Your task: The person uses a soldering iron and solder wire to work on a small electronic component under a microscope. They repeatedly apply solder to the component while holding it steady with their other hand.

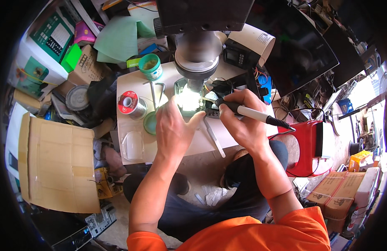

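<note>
In my right hand (245, 121) is a soldering iron (254, 113) with a white and black handle, its tip pointing left into the glare. Under the microscope (197, 56), a small workpiece (189, 100) is so brightly lit that its details are washed out. My left hand (173, 129) lies at its near left side, thumb stretched toward the right and apart from the fingers. Glare partly hides those fingertips. Metal tweezers (214, 138) lie on the table between my hands. Two bent metal rods (155, 93) stand just beyond my left hand.
Left on the table (149, 146) are a solder wire spool (132, 104), a green lid (150, 122) and a clear tray (132, 144). A green tub (150, 67) sits farther back. Cardboard (61, 163) flanks the left; a red stool (304, 144) is right.
</note>
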